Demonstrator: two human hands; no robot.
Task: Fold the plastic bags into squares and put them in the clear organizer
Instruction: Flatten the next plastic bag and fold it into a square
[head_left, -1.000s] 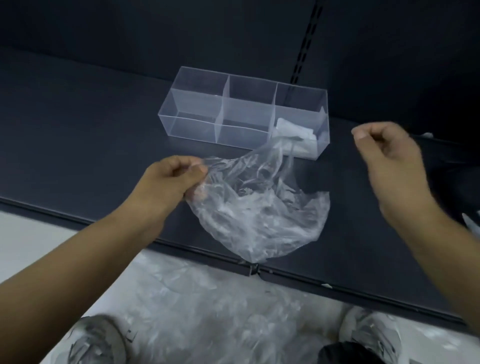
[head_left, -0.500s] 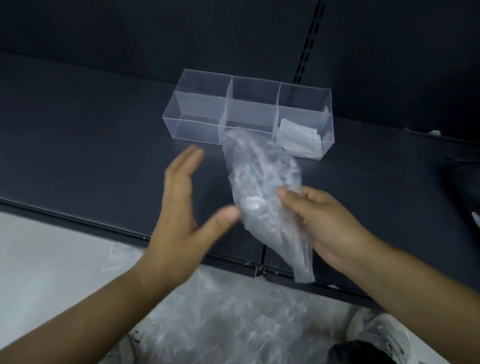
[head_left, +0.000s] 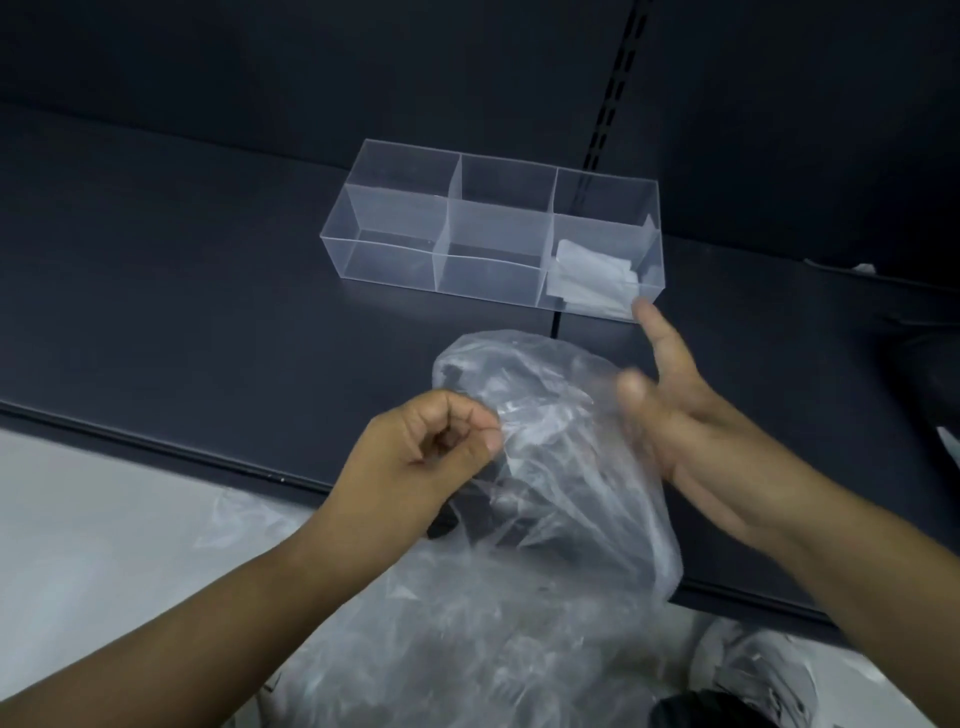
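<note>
the left hand (head_left: 441, 457) is curled into a loose fist, and its thumb and fingertips pinch the edge of a crumpled clear plastic bag (head_left: 561, 467) that hangs in the air over the front lip of the dark shelf (head_left: 182, 312). the bag is unfolded and puffed out, and its lower end trails past the shelf edge toward the floor. the right hand (head_left: 691, 431) is on the bag's other side with its fingers straight and spread, palm turned toward the left hand. its thumb side shows hazily through the film, and it is too blurred to tell whether it presses the plastic or only hovers beside it. farther back on the shelf stands the clear organizer (head_left: 395, 218), a long box with three compartments in a row, well apart from the held bag. one folded bag (head_left: 592, 278), a flat whitish square, lies in the right-end compartment; the other two hold nothing. the right forefinger's tip points up near that end's front corner. below the shelf, a heap of loose plastic bags (head_left: 441, 649) lies on the pale floor (head_left: 78, 519), beside a light shoe (head_left: 753, 670).
</note>
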